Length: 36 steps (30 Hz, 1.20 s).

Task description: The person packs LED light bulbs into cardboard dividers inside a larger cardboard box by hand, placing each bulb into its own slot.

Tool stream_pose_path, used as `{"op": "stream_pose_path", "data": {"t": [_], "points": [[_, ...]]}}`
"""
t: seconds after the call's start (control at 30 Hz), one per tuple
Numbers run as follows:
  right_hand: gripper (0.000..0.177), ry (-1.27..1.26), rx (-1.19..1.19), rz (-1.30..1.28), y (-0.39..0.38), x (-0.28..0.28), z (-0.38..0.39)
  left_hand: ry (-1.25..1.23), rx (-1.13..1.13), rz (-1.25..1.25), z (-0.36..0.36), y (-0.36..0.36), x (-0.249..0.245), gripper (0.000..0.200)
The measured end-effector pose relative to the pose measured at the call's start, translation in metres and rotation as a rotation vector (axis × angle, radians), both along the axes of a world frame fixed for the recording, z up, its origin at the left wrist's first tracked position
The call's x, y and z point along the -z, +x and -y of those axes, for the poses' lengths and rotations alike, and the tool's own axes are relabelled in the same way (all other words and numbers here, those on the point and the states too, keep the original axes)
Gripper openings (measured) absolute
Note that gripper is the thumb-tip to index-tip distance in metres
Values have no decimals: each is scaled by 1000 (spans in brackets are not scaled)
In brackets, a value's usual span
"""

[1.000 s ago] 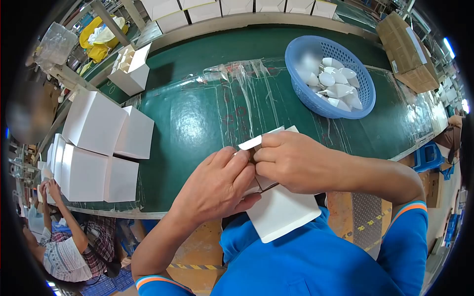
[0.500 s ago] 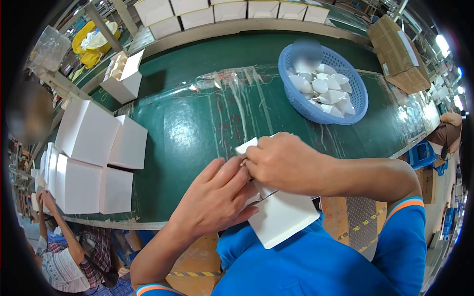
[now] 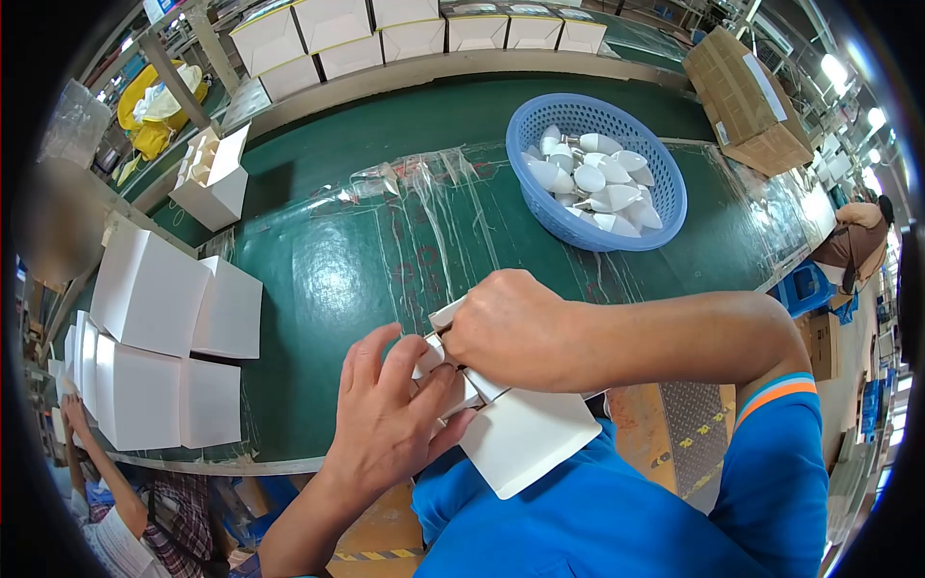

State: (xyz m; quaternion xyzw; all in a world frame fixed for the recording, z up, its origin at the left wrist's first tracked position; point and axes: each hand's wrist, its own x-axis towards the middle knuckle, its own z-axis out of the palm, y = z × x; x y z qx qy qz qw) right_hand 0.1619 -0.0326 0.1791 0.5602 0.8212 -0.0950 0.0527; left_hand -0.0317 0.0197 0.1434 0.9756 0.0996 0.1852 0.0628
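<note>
An open white box (image 3: 528,435) with its wide flap hanging towards me rests at the table's near edge. White dividers show inside it. My left hand (image 3: 390,414) grips the left side of the box, thumb low and index finger over the rim, the other fingers apart. A small rounded white piece (image 3: 430,357), perhaps a bulb, shows by its fingertips. My right hand (image 3: 506,332) is closed, its fingers down in the far part of the box; whatever they hold is hidden. Beyond, a blue basket (image 3: 668,197) holds several white candle-shaped bulbs (image 3: 590,177).
White boxes (image 3: 152,289) are stacked on the green table (image 3: 323,265) at the left. Behind them stands an open box with dividers (image 3: 214,179). A cardboard carton (image 3: 747,101) sits at the back right, and more white boxes (image 3: 347,56) line a shelf. Another person's hand (image 3: 75,412) is at far left.
My right hand has turned into a fist and reached down into the box. My left fingers have spread and shifted along its side. The view has swung slightly, uncovering the basket's bulbs.
</note>
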Motion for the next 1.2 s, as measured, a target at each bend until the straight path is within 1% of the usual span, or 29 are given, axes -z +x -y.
{"op": "stream_pose_path", "data": {"t": [0.07, 0.2, 0.27, 0.3, 0.37, 0.5, 0.57, 0.6, 0.67, 0.8, 0.87, 0.9, 0.97, 1.03, 1.1, 1.13, 1.2], "points": [[12, -7, -84, 23, 3, -2, -6, -128, 4, 50, 0, 2, 6, 43], [12, 7, -87, 49, 0, -4, -10, -112, 8, 70, 0, 2, 7, 43], [12, 16, -131, 84, 0, -3, -10, -33, 35, 98, -1, 2, 6, 41], [12, 17, -127, 83, 1, -1, -10, -32, 39, 97, -1, 2, 6, 41], [11, 90, -211, 58, 8, 5, -9, -16, 39, 89, -2, 1, 6, 37], [9, 107, -253, 2, 12, 8, -6, -6, 24, 103, -1, 3, 7, 34], [8, 132, -231, -16, 13, 5, -5, -70, 4, 65, 0, 1, 5, 39], [8, 134, -242, -28, 14, 1, -3, -68, -9, 55, 0, 0, 5, 39], [7, 135, -218, 33, 14, -11, -1, -32, 36, 98, -1, 1, 8, 35], [10, 132, -203, -43, 12, 4, -4, -36, 33, 84, -2, 1, 6, 36], [12, 45, -103, -8, 4, -2, -5, -30, 36, 72, -1, 1, 6, 35], [12, 44, -93, -2, 2, -3, -7, -31, 46, 79, -1, 1, 6, 35], [13, -5, -93, 62, 0, -5, -11, -45, 24, 66, -1, 0, 6, 35], [12, -1, -92, 76, 4, 2, -9, -34, 30, 66, 1, 0, 5, 35], [11, 125, -167, 13, 8, 7, -4, -19, 21, 62, 1, 1, 4, 34], [11, 82, -205, 73, 8, 8, -4, -22, 21, 53, 2, 1, 3, 34], [10, 71, -217, 65, 9, 6, -4, -24, 21, 41, 2, 0, 1, 34]]}}
